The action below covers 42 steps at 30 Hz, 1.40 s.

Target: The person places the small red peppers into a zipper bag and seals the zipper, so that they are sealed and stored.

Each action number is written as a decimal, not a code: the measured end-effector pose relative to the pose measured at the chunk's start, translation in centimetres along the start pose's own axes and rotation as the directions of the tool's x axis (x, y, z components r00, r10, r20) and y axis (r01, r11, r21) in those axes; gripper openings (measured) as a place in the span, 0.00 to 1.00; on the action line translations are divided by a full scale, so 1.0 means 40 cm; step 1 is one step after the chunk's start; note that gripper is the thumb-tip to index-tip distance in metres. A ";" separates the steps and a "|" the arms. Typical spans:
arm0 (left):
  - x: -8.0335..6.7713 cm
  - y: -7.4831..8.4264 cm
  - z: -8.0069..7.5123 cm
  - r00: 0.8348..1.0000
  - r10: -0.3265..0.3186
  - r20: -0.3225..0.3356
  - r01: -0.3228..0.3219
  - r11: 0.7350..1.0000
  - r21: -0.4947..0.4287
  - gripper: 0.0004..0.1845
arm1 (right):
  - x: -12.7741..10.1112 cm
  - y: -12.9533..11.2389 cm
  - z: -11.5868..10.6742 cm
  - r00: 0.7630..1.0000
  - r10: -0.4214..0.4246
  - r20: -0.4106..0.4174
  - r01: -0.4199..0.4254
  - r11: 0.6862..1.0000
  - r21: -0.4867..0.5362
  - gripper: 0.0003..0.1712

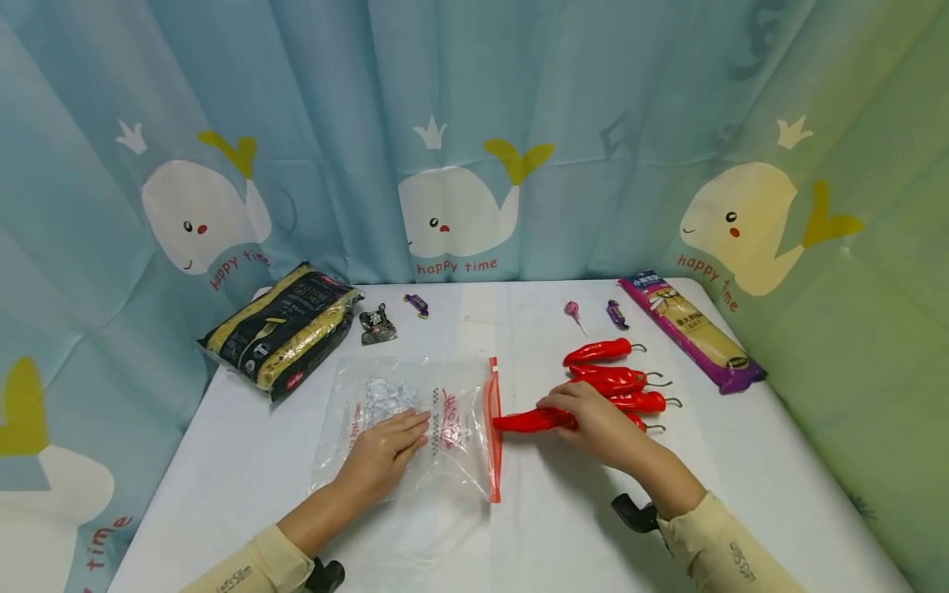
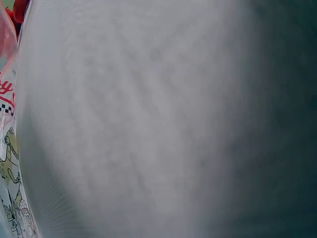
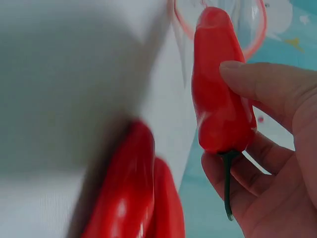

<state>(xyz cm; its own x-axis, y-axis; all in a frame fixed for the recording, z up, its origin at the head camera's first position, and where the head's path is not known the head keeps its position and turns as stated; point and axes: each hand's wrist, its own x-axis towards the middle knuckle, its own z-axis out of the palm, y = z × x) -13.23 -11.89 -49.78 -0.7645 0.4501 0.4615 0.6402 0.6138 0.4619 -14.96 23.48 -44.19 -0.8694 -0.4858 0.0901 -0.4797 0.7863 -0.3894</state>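
A clear zip bag (image 1: 463, 469) with a red-edged mouth lies on the white table, some crumpled-looking printing showing near its closed end. My left hand (image 1: 385, 449) rests on the middle of the bag, fingers extended; the left wrist view shows only a strip of printed bag (image 2: 7, 134) and blur. Between thumb and fingers, my right hand (image 1: 593, 420) holds a red chili pepper (image 3: 218, 84), green stem toward the palm. In the head view the pepper's tip meets the bag's mouth. The right wrist view shows that red rim (image 3: 260, 29) standing apart, as a loop.
Several more red chili peppers (image 1: 608, 379) lie right of the bag. Behind are a pink lollipop (image 1: 572, 309), purple wrapped candies (image 1: 617, 315) and a black packet (image 1: 378, 325). A black-and-gold pasta bag (image 1: 285, 329) stands far left, a purple noodle pack (image 1: 689, 329) far right.
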 end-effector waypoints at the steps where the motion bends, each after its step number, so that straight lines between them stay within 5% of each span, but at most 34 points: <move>1: 0.000 0.001 0.001 1.000 0.002 0.000 -0.002 1.000 0.001 0.16 | 0.008 -0.008 0.009 1.000 0.002 0.004 -0.002 1.000 0.003 0.22; 15: 0.004 0.010 0.008 0.997 0.081 -0.017 -0.081 0.997 -0.013 0.16 | 0.079 -0.062 0.130 0.997 0.070 0.015 -0.071 0.994 0.088 0.24; 22: 0.002 0.010 0.011 0.996 0.086 -0.010 -0.086 0.996 -0.003 0.16 | 0.062 -0.067 0.128 0.998 0.054 -0.026 -0.051 0.994 0.096 0.28; 25: 0.003 0.011 0.012 0.997 0.076 0.002 -0.076 0.997 -0.001 0.16 | 0.032 -0.068 0.098 0.987 0.135 -0.085 -0.126 0.986 0.106 0.27; 29: 0.008 0.013 0.006 0.998 0.064 0.007 -0.063 0.998 -0.010 0.16 | -0.025 -0.067 0.057 0.935 0.329 -0.131 -0.311 0.940 0.142 0.20; 34: 0.010 0.012 -0.006 0.999 0.031 0.025 -0.031 0.999 -0.008 0.16 | -0.081 -0.066 0.051 0.887 0.462 -0.019 -0.444 0.862 0.243 0.20; 39: 0.004 0.009 -0.005 0.999 0.009 0.044 -0.010 1.000 0.007 0.16 | -0.080 -0.072 0.084 0.846 0.528 0.073 -0.510 0.762 0.399 0.21; 42: 0.003 0.008 -0.002 0.999 0.017 0.039 -0.018 1.000 0.007 0.16 | -0.070 -0.075 0.101 0.853 0.517 0.077 -0.497 0.757 0.425 0.21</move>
<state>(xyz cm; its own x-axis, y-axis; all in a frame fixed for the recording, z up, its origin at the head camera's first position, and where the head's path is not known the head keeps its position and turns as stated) -13.11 -11.71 -49.53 -0.7556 0.4857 0.4395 0.6531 0.6103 0.4484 -10.62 20.94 -46.96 -0.9802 -0.0373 -0.1946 0.1191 0.6738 -0.7293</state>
